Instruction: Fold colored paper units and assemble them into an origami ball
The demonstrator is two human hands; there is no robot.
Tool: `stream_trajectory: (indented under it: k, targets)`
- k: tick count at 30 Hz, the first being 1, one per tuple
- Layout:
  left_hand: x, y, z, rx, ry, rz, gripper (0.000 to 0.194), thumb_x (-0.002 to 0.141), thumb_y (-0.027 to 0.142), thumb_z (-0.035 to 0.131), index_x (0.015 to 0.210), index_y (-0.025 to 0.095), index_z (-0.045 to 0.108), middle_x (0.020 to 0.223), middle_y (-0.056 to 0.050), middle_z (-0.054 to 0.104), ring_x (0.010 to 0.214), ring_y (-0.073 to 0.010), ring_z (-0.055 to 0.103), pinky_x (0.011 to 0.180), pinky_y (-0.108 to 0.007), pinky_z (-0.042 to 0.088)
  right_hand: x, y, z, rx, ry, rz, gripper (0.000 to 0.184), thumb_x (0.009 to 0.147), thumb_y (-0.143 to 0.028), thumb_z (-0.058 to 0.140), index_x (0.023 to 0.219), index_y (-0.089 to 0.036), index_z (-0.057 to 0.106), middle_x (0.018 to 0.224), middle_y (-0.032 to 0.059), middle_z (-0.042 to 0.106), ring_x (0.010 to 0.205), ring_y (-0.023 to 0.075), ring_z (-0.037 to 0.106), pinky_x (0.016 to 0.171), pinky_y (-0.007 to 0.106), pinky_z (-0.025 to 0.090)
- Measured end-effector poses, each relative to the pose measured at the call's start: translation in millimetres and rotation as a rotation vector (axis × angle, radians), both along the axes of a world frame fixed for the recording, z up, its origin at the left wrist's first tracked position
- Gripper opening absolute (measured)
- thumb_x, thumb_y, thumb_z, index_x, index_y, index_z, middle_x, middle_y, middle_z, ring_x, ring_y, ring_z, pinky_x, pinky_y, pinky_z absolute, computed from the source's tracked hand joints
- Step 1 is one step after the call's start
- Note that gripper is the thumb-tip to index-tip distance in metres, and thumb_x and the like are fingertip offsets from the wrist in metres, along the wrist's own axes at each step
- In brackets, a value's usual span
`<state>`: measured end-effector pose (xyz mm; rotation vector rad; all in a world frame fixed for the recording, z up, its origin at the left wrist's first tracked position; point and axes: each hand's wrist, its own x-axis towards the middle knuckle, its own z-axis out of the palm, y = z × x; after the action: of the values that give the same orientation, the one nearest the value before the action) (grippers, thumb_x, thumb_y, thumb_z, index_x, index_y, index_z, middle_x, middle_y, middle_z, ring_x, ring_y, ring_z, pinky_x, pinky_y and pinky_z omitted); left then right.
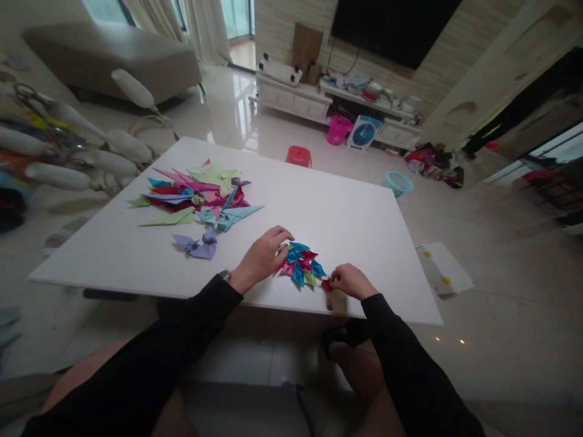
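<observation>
Pinching red paper piece (326, 284) with right hand (351, 281), right of paper cluster (297, 267) on surface (355, 218) | With left hand (264, 257) curled at cluster's left edge, cannot tell if grasping | Best handled lightly, without jostling cluster

The compact cluster of blue, red, pink and green folded pieces (298, 265) looks like smooth paper with a slight sheen. The heap of larger multicoloured folded shapes (218, 193) is paper too, the pale green ones matt. The broad white rectangular bench (328, 209) looks smooth; black sleeves (191, 328), matt cloth; the pale tiled floor (221, 109), glossy; the pink bucket (338, 131), plastic.
</observation>
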<state>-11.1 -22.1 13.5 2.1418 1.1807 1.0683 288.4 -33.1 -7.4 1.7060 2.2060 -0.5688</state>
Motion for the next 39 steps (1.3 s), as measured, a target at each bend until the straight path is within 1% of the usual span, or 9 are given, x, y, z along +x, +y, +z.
stream_trajectory:
  k: [2, 5, 10, 16, 19, 25, 32, 36, 39]
  targets:
    - [2, 0, 0.5, 0.001, 0.006, 0.000, 0.028, 0.088, 0.006, 0.053, 0.107, 0.020, 0.066, 0.111, -0.007, 0.065, 0.103, -0.0204, 0.065, 0.084, -0.033, 0.059, -9, -2, 0.8, 0.068, -0.044, -0.011, 0.019, 0.086, -0.039, 0.070, 0.089, -0.026, 0.084, 0.088, 0.0079, 0.079, 0.082, 0.0205, 0.070, 0.067, 0.025, 0.044]
    - [4, 1, 1.0, 0.001, 0.015, 0.000, 0.026, 0.088, 0.007, 0.053, 0.106, 0.020, 0.067, 0.110, -0.008, 0.065, 0.101, -0.0203, 0.065, 0.082, -0.032, 0.059, -19, -3, 3.1, 0.114, -0.085, -0.011, 0.019, 0.088, -0.036, 0.069, 0.092, -0.026, 0.084, 0.093, 0.0096, 0.079, 0.086, 0.0225, 0.071, 0.069, 0.027, 0.046]
    - [6, 0, 1.4, -0.012, 0.021, 0.000, 0.027, 0.087, 0.006, 0.053, 0.106, 0.020, 0.067, 0.110, -0.008, 0.065, 0.100, -0.0201, 0.065, 0.082, -0.032, 0.058, -28, -2, 4.1, 0.123, -0.088, -0.010, 0.021, 0.090, -0.037, 0.066, 0.094, -0.026, 0.083, 0.094, 0.0107, 0.077, 0.088, 0.0232, 0.070, 0.071, 0.028, 0.046]
    - [5, -1, 3.1, -0.017, 0.028, -0.007, 0.025, 0.088, 0.007, 0.054, 0.106, 0.019, 0.066, 0.109, -0.008, 0.065, 0.099, -0.0200, 0.065, 0.082, -0.032, 0.058, -29, -3, 4.1, 0.126, -0.078, -0.003, 0.020, 0.088, -0.039, 0.069, 0.097, -0.026, 0.082, 0.097, 0.0105, 0.076, 0.091, 0.0242, 0.070, 0.073, 0.029, 0.046]
    - [3, 0, 2.5, -0.014, 0.032, -0.009, 0.025, 0.088, 0.007, 0.054, 0.107, 0.019, 0.066, 0.109, -0.008, 0.065, 0.099, -0.0197, 0.065, 0.082, -0.032, 0.058, -30, -3, 4.2, 0.112, -0.102, -0.009, 0.022, 0.090, -0.039, 0.066, 0.098, -0.025, 0.081, 0.099, 0.0116, 0.076, 0.092, 0.0239, 0.070, 0.075, 0.029, 0.046]
    - [2, 0, 1.8, -0.018, 0.037, -0.001, 0.026, 0.088, 0.007, 0.054, 0.108, 0.019, 0.066, 0.110, -0.007, 0.065, 0.100, -0.0195, 0.065, 0.082, -0.032, 0.058, -36, -2, 6.4, 0.104, -0.157, -0.015, 0.020, 0.090, -0.031, 0.063, 0.098, -0.024, 0.081, 0.101, 0.0117, 0.076, 0.096, 0.0247, 0.070, 0.077, 0.029, 0.047]
    - [0, -2, 6.7, -0.022, 0.045, 0.009, 0.028, 0.086, 0.004, 0.054, 0.107, 0.019, 0.066, 0.110, -0.007, 0.065, 0.100, -0.0191, 0.064, 0.083, -0.031, 0.057, -32, -2, 6.1, 0.121, -0.150, 0.016, 0.027, 0.088, -0.045, 0.067, 0.094, -0.023, 0.081, 0.097, 0.0128, 0.076, 0.091, 0.0271, 0.071, 0.073, 0.031, 0.046]
    - [-1, -3, 7.1, -0.026, 0.060, 0.007, 0.028, 0.087, 0.004, 0.053, 0.107, 0.018, 0.066, 0.110, -0.007, 0.065, 0.100, -0.0191, 0.064, 0.083, -0.031, 0.057, -33, -3, 3.3, 0.084, -0.161, 0.046, 0.019, 0.088, -0.033, 0.065, 0.091, -0.021, 0.080, 0.094, 0.0133, 0.076, 0.089, 0.0262, 0.072, 0.071, 0.029, 0.045]
    - [-3, -3, 6.7, -0.024, 0.065, 0.004, 0.027, 0.088, 0.005, 0.053, 0.108, 0.018, 0.066, 0.110, -0.007, 0.065, 0.101, -0.0194, 0.064, 0.084, -0.031, 0.057, -37, -4, 3.5, 0.094, -0.179, 0.040, 0.021, 0.089, -0.026, 0.060, 0.092, -0.020, 0.080, 0.096, 0.0145, 0.076, 0.090, 0.0270, 0.073, 0.070, 0.030, 0.044]
